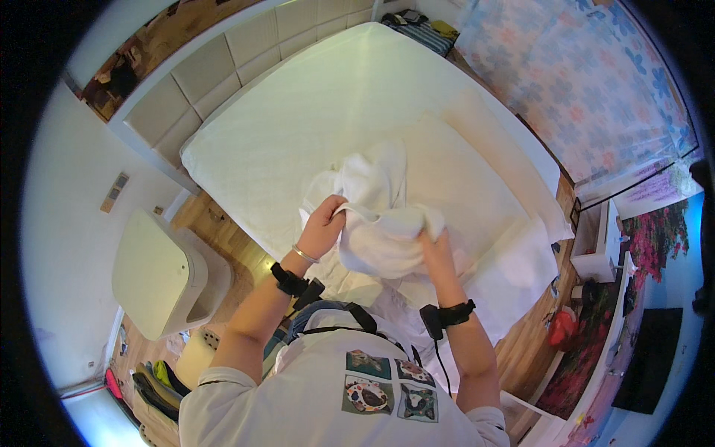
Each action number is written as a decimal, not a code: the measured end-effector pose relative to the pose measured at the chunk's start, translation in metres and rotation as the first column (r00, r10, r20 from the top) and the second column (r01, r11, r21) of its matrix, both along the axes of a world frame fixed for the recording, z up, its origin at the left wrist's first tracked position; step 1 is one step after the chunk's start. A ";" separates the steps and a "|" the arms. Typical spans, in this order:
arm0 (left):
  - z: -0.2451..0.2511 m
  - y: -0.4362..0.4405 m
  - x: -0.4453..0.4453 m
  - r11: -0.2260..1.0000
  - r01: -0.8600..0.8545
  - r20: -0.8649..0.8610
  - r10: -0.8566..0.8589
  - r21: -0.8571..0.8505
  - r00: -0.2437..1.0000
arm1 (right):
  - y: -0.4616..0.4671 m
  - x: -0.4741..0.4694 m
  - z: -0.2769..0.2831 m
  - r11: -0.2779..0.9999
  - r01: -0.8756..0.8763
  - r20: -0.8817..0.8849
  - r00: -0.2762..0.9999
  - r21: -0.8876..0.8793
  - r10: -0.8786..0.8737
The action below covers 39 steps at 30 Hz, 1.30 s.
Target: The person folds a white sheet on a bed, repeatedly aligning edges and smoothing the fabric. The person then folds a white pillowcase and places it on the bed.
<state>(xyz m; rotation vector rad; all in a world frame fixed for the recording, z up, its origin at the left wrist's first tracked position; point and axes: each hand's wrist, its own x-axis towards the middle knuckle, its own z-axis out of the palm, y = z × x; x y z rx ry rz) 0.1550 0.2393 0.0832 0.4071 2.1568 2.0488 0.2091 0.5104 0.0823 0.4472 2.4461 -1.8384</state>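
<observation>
A bunched white cloth [380, 240] hangs between my hands above the near part of the bed. My left hand [327, 226] grips an edge of it between thumb and fingers, with a bangle on that wrist. At the cloth's right side my right hand [435, 248] holds another part, its fingertips partly hidden in the folds. Beyond lies the mattress [313, 112] under a pale fitted cover. A loose white sheet [463, 179] is spread in wrinkles over its right side and drapes near my body.
A padded headboard [206, 72] borders the bed at the upper left. To the left stands a white rounded cabinet [156, 274]. Clothes [156, 385] lie at the lower left. Floral curtains [564, 84] hang at the right, above an open white drawer [595, 246]. A red bag [563, 328] is on the right.
</observation>
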 end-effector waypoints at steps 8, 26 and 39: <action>0.046 0.025 0.026 0.912 0.334 -0.263 -0.391 -0.237 0.882 | -0.085 0.016 0.066 0.919 -0.269 -0.181 0.927 0.289 0.329; -0.131 0.046 0.009 0.941 -0.168 -0.187 0.116 -0.293 0.976 | -0.023 0.011 0.135 0.804 0.287 -0.201 0.874 -0.521 -0.443; -0.084 0.061 -0.027 0.937 -0.138 -0.510 -0.048 -0.321 0.859 | 0.016 0.022 0.151 0.831 0.239 -0.360 0.816 -0.502 -0.453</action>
